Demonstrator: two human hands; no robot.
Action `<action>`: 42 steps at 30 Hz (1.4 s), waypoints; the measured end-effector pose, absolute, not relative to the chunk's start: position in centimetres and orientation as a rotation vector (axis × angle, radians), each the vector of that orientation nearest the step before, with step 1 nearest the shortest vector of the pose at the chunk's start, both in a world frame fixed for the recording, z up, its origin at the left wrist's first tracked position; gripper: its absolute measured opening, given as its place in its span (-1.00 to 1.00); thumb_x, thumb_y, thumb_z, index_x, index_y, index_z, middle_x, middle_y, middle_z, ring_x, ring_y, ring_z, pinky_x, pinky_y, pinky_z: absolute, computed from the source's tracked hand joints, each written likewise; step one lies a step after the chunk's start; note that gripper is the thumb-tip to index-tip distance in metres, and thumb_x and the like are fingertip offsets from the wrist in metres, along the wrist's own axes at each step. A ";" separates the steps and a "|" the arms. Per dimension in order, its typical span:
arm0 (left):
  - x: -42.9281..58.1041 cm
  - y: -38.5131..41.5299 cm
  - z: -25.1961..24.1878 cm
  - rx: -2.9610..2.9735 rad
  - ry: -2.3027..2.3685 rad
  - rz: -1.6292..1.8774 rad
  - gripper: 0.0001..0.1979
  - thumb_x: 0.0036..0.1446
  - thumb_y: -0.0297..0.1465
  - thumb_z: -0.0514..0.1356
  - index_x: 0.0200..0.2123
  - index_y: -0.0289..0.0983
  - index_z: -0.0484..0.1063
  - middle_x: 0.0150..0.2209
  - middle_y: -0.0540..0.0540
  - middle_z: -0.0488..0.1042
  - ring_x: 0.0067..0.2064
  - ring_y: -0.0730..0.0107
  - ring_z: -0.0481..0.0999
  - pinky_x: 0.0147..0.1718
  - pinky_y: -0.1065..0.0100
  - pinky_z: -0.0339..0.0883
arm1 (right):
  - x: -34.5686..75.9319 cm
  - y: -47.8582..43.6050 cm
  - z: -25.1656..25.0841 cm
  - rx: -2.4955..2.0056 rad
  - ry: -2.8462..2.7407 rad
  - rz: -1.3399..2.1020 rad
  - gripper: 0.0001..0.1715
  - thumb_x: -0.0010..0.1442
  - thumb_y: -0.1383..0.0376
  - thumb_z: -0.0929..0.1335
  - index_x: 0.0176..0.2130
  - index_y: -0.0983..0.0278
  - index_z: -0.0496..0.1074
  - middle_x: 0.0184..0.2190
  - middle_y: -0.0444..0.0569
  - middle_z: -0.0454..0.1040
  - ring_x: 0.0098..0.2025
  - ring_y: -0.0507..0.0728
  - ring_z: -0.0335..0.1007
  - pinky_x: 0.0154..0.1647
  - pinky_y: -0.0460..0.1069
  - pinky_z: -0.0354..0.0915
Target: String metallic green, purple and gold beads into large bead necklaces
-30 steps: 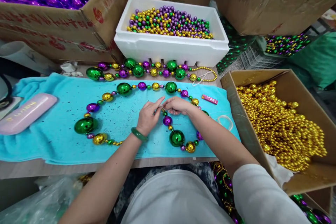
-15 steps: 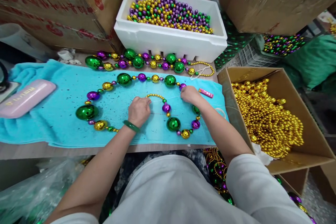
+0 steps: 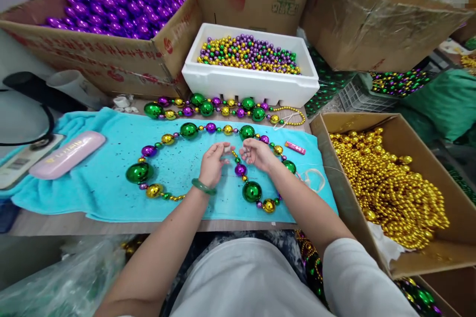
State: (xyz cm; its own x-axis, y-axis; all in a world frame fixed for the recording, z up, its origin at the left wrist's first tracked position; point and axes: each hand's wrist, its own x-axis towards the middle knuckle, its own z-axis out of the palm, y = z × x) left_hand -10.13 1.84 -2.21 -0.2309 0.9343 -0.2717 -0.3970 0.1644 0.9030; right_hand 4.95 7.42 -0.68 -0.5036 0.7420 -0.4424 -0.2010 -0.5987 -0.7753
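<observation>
A long necklace of green, purple and gold beads (image 3: 189,130) lies in a loop on a turquoise towel (image 3: 100,173). My left hand (image 3: 213,163), with a green bangle on the wrist, and my right hand (image 3: 256,152) meet over the loop's inner part, close together. Fingertips of both hands pinch the thin string and small gold beads near a purple bead (image 3: 240,170). A big green bead (image 3: 252,191) lies just below my hands.
A finished bead necklace (image 3: 208,107) lies behind the towel, before a white foam box of small mixed beads (image 3: 249,54). A carton of gold bead strands (image 3: 390,178) stands right, a carton of purple beads (image 3: 111,5) back left. Pink case (image 3: 67,153) and red lighter (image 3: 295,147) on towel.
My hands came together again over the string after being spread apart half a second ago. The camera tilted up, showing more of the back cartons.
</observation>
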 end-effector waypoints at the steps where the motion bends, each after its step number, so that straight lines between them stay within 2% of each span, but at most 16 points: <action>1: -10.0 2.0 -2.2 0.615 1.220 1.382 -0.66 -0.02 -0.14 0.22 -0.28 -0.29 0.41 -0.43 -0.09 0.50 -0.39 0.43 0.48 -0.57 0.51 0.19 | 4.6 7.4 -0.9 -1.096 -0.893 2.108 -0.74 -0.06 0.24 0.37 -0.40 0.23 0.18 -0.66 -0.24 0.30 -0.67 -0.03 0.22 -0.75 -0.18 -0.03; 3: -10.0 2.3 -2.3 0.739 1.312 1.351 -0.71 0.05 -0.15 0.16 -0.32 -0.27 0.40 -0.59 0.03 0.37 -0.53 0.50 0.36 -0.60 0.51 0.12 | 4.3 7.4 -1.1 -1.185 -0.961 2.026 -0.75 -0.07 0.27 0.37 -0.43 0.23 0.18 -0.74 -0.32 0.14 -0.75 -0.07 0.07 -0.77 -0.19 -0.14; 6: -10.3 2.4 -2.7 1.115 1.528 1.251 -0.75 0.11 -0.22 0.08 -0.43 -0.26 0.39 -0.68 0.10 0.22 -0.60 0.52 0.22 -0.56 0.47 0.09 | 4.2 7.4 -1.2 -1.315 -1.096 1.936 -0.81 -0.10 0.34 0.35 -0.49 0.25 0.20 -0.79 -0.33 0.08 -0.78 -0.10 -0.06 -0.78 -0.18 -0.21; 9: -10.4 2.2 -3.2 1.377 1.692 1.148 -0.77 0.13 -0.28 0.04 -0.49 -0.24 0.35 -0.66 0.09 0.23 -0.56 0.48 0.22 -0.51 0.44 0.08 | 4.4 7.5 -1.3 -1.370 -1.131 1.913 -0.85 -0.15 0.39 0.33 -0.53 0.26 0.21 -0.81 -0.30 0.10 -0.79 -0.09 -0.06 -0.77 -0.16 -0.19; 14: -10.1 1.7 -4.1 1.470 1.812 1.026 -0.79 0.12 -0.33 0.01 -0.49 -0.23 0.35 -0.63 0.08 0.26 -0.53 0.45 0.24 -0.48 0.41 0.07 | 5.2 7.4 -2.0 -1.452 -1.200 1.834 -0.90 -0.18 0.41 0.30 -0.56 0.26 0.23 -0.84 -0.28 0.12 -0.79 -0.07 -0.05 -0.76 -0.13 -0.18; 19: -10.8 1.9 -3.0 1.436 1.699 1.057 -0.75 0.13 -0.27 0.03 -0.44 -0.24 0.43 -0.63 0.08 0.28 -0.53 0.43 0.27 -0.46 0.40 0.13 | 5.5 7.1 -1.5 -1.454 -1.302 1.730 -0.96 -0.15 0.40 0.30 -0.56 0.29 0.29 -0.80 -0.29 0.15 -0.74 -0.08 -0.04 -0.70 -0.13 -0.13; 21: -11.1 2.2 -1.9 1.424 1.628 1.136 -0.73 0.14 -0.24 0.05 -0.39 -0.25 0.48 -0.60 0.05 0.34 -0.48 0.41 0.34 -0.38 0.37 0.21 | 5.2 6.8 -0.7 -1.367 -1.390 1.734 -0.93 -0.12 0.38 0.33 -0.48 0.30 0.37 -0.78 -0.31 0.15 -0.71 -0.08 -0.02 -0.66 -0.13 -0.11; 24: -11.2 2.5 0.1 1.503 1.482 1.290 -0.76 0.12 -0.26 0.11 -0.38 -0.24 0.53 -0.40 -0.05 0.48 -0.24 0.33 0.45 -0.13 0.30 0.28 | 4.3 6.1 0.5 -1.172 -1.559 1.775 -0.74 -0.11 0.34 0.40 -0.30 0.31 0.46 -0.76 -0.36 0.11 -0.68 -0.09 -0.03 -0.62 -0.14 -0.07; 26: -11.2 2.6 1.3 1.545 1.408 1.378 -0.78 0.10 -0.28 0.14 -0.40 -0.23 0.55 -0.25 -0.09 0.49 -0.08 0.28 0.43 -0.01 0.26 0.27 | 3.6 5.7 1.3 -1.103 -1.614 1.753 -0.76 -0.11 0.32 0.42 -0.33 0.31 0.48 -0.74 -0.35 0.12 -0.66 -0.10 -0.03 -0.60 -0.14 -0.05; 28: -11.3 2.5 2.2 1.505 1.373 1.401 -0.78 0.10 -0.26 0.16 -0.38 -0.22 0.57 -0.14 -0.12 0.47 0.00 0.24 0.40 -0.05 0.27 0.33 | 3.1 5.5 2.2 -1.079 -1.625 1.703 -0.86 -0.08 0.30 0.43 -0.44 0.32 0.46 -0.72 -0.31 0.17 -0.64 -0.10 -0.01 -0.59 -0.13 -0.04; 31: -11.8 2.2 3.3 1.333 1.283 1.237 -0.71 0.07 -0.17 0.19 -0.25 -0.22 0.56 -0.07 -0.15 0.48 -0.06 0.21 0.45 -0.29 0.32 0.43 | 3.2 5.9 4.0 -1.054 -1.633 1.635 -0.83 -0.03 0.24 0.42 -0.50 0.33 0.46 -0.71 -0.27 0.21 -0.64 -0.10 0.02 -0.60 -0.13 -0.02; 34: -12.1 2.1 3.7 1.230 1.188 1.024 -0.61 -0.05 -0.09 0.28 -0.21 -0.22 0.56 -0.20 -0.13 0.55 -0.20 0.25 0.49 -0.35 0.32 0.43 | 3.8 6.5 6.1 -1.032 -1.707 1.587 -0.83 -0.03 0.25 0.42 -0.49 0.34 0.48 -0.73 -0.26 0.23 -0.65 -0.09 0.04 -0.62 -0.13 0.00; 37: -11.9 2.1 3.8 1.301 1.191 0.929 -0.65 -0.15 -0.12 0.35 -0.34 -0.24 0.60 -0.34 -0.11 0.57 -0.28 0.25 0.50 -0.31 0.29 0.43 | 4.1 6.8 7.7 -0.977 -1.807 1.575 -0.89 -0.03 0.34 0.40 -0.53 0.35 0.46 -0.71 -0.24 0.28 -0.63 -0.10 0.10 -0.61 -0.16 0.05; 42: -11.3 1.8 4.4 1.363 1.258 0.885 -0.70 -0.15 -0.15 0.34 -0.42 -0.25 0.59 -0.35 -0.13 0.57 -0.37 0.32 0.48 -0.36 0.33 0.41 | 4.2 6.9 9.2 -0.913 -1.887 1.509 -0.90 0.02 0.38 0.38 -0.51 0.36 0.45 -0.68 -0.23 0.28 -0.58 -0.10 0.17 -0.57 -0.19 0.10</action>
